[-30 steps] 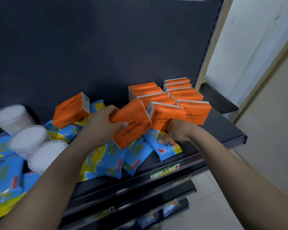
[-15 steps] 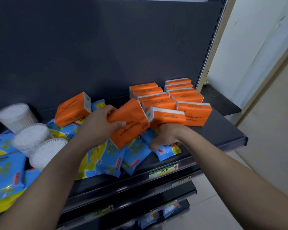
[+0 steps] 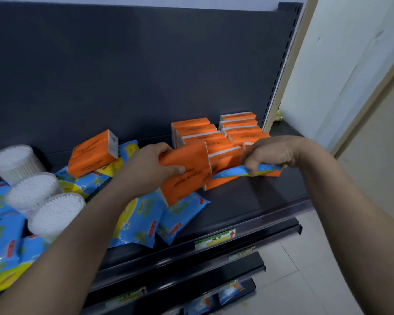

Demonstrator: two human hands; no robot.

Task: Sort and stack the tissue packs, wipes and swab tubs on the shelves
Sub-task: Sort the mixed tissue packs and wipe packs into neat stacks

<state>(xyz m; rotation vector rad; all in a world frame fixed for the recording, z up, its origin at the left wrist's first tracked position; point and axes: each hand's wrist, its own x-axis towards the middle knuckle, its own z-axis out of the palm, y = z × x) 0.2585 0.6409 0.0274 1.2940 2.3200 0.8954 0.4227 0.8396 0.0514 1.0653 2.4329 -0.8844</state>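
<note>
My left hand [image 3: 149,169] grips an orange tissue pack [image 3: 187,176], tilted above the shelf. My right hand [image 3: 271,154] pinches a blue wipes pack [image 3: 232,173], lifted off the dark shelf [image 3: 248,201] in front of two rows of orange tissue packs [image 3: 214,135] stacked at the back right. Another orange pack [image 3: 92,153] lies on a heap of blue wipes packs [image 3: 146,214] in the middle and left. Three tubs of white cotton swabs [image 3: 32,192] stand at the left.
The dark back panel [image 3: 134,76] closes the shelf behind. A price label [image 3: 214,241] sits on the front rail. Lower shelves [image 3: 214,301] hold more blue packs. A pale wall and tiled floor [image 3: 305,280] lie to the right.
My right hand has picked the blue wipes pack up off the shelf and raised it to the right. My left hand with its orange pack has shifted slightly right.
</note>
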